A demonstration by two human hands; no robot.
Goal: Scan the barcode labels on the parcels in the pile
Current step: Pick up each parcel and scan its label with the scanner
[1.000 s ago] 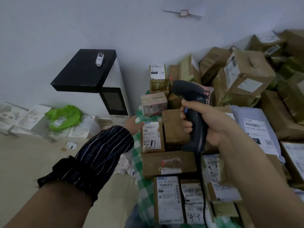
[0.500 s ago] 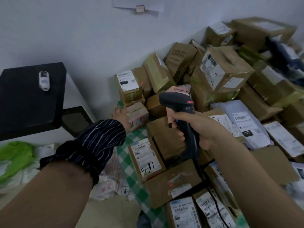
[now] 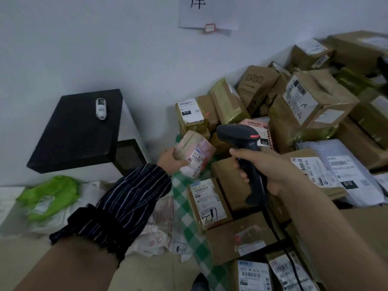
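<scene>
Left hand (image 3: pixel 170 160) has raised small parcel (image 3: pixel 196 154) beside scanner (image 3: pixel 239 133).

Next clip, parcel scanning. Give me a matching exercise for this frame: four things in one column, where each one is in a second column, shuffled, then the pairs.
Things
1. scanner
2. small taped parcel
3. white gadget
4. green bag

Places
A. on top of the black cabinet
B. held in the left hand
C. lying on white bags
D. gripped in the right hand

Pairs: 1-D, 2-B, 3-A, 4-C
</scene>
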